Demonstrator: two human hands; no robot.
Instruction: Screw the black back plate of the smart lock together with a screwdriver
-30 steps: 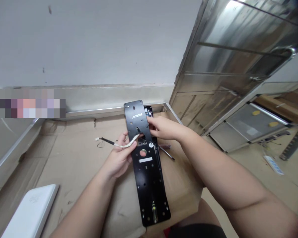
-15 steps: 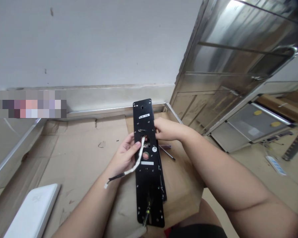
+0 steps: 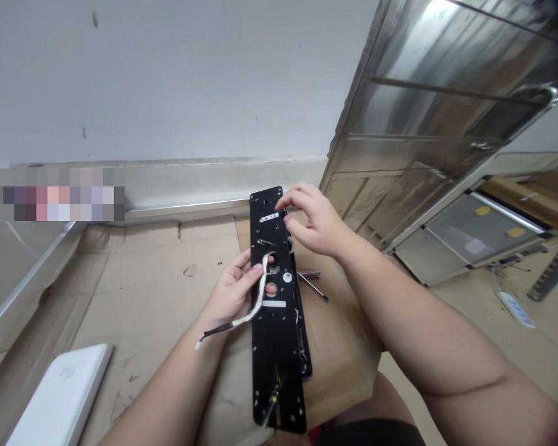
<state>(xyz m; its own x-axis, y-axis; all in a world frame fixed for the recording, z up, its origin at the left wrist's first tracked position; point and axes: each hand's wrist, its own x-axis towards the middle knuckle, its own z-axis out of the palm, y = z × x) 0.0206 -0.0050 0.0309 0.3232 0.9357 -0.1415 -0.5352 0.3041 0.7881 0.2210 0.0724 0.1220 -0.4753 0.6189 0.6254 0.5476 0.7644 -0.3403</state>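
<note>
My left hand (image 3: pixel 239 282) grips the left side of a long black metal plate (image 3: pixel 276 347), its thumb on the face and fingers behind, showing through the holes. A white cable (image 3: pixel 258 303) comes out of an opening in the plate and bends left over my wrist, ending in a small white connector. My right hand (image 3: pixel 311 217) is at the plate's upper right edge by a "CE 15" label (image 3: pixel 268 217), fingers curved and apart, holding nothing. Near the plate's bottom end is a yellow-green wire (image 3: pixel 273 399). Behind the plate's right side, another black part (image 3: pixel 304 344) shows.
Cardboard (image 3: pixel 153 279) covers the table. A thin dark rod (image 3: pixel 316 288) lies right of the plate. At lower left rests a white flat device (image 3: pixel 62 396). A metal frame edge (image 3: pixel 186 209) runs along the wall, with a metal door (image 3: pixel 400 111) to the right.
My right hand has come out from behind the plate's right edge and moved up to its upper corner, fingers opening. The plate has shifted slightly; my left hand keeps hold of it.
</note>
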